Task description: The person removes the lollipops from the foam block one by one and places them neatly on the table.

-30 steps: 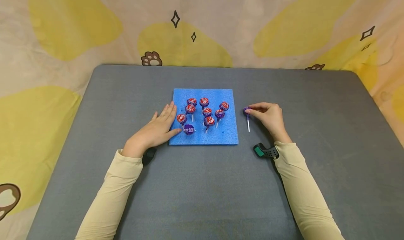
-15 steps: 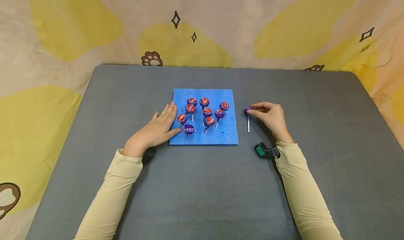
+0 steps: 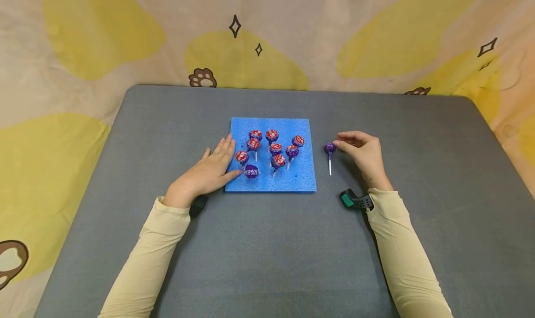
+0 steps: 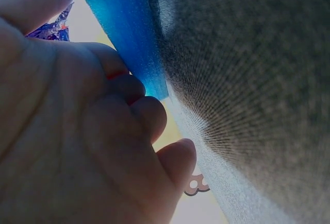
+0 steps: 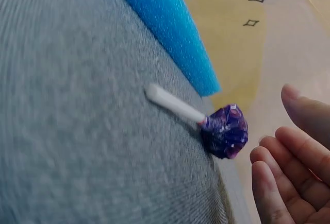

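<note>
A blue foam block (image 3: 305,178) lies flat on the grey table, with several red and purple wrapped lollipops (image 3: 277,161) standing in it on white sticks. My left hand (image 3: 202,174) rests with extended fingers along the block's left edge, its thumb over the front left part. To the right of the block, a purple lollipop (image 3: 329,148) lies on the table, stick toward me. Just right of its head is my right hand (image 3: 363,158), thumb and fingers apart. In the right wrist view a gap shows between this hand (image 5: 294,167) and the lollipop (image 5: 227,131).
The grey table (image 3: 267,248) extends around the block on all sides. Behind it and to the left hangs a cream and yellow patterned cloth (image 3: 317,35). A dark band with a green part (image 3: 348,200) is on my right wrist.
My right hand has let go of the purple lollipop and moved slightly right, its fingers parting. The lollipop stays on the table. My left hand has kept its place on the block.
</note>
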Demonstrator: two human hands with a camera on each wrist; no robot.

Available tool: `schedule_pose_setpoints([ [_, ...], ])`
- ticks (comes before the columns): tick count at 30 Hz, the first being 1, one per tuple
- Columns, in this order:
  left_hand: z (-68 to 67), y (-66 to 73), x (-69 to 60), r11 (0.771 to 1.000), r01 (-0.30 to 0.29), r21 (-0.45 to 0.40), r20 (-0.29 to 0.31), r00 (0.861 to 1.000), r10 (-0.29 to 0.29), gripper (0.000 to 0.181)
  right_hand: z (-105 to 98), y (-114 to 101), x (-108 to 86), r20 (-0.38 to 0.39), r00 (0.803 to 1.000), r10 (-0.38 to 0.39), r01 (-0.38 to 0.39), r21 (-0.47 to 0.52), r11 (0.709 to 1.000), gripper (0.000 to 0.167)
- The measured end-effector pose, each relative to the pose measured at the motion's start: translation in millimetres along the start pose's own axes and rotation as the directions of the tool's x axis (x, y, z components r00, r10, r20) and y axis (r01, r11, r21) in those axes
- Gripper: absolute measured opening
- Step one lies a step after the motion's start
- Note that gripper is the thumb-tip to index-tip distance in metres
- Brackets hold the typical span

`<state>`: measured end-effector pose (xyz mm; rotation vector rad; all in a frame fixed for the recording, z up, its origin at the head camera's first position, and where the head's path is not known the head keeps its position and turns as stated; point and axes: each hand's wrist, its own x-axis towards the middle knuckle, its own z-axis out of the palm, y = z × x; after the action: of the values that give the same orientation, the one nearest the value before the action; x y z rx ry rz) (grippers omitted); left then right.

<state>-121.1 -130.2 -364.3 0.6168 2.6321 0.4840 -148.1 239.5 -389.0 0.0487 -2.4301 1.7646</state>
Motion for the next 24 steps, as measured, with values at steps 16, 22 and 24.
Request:
schedule_pose_setpoints([
  [16,-1.1,0.5,-0.1,1.000,0.004,-0.002,0.003,1.000,-0.004,0.078,11.9,-24.5,-4.2,0.021,0.998,-0.053,0.051,0.070,0.996,0.029],
  [22,-0.4,-0.9,0.2,1.000,0.000,-0.005,-0.002,1.000,0.000,0.079,26.0,-40.4,-4.1,0.086,0.994,-0.060,0.053,0.089,0.995,0.033],
  [24,-0.2,-1.4,0.2,1.000,0.000,-0.007,-0.003,1.000,0.000,0.079,31.7,-45.2,-2.9,0.110,0.992,-0.055,0.044,0.100,0.994,0.034],
])
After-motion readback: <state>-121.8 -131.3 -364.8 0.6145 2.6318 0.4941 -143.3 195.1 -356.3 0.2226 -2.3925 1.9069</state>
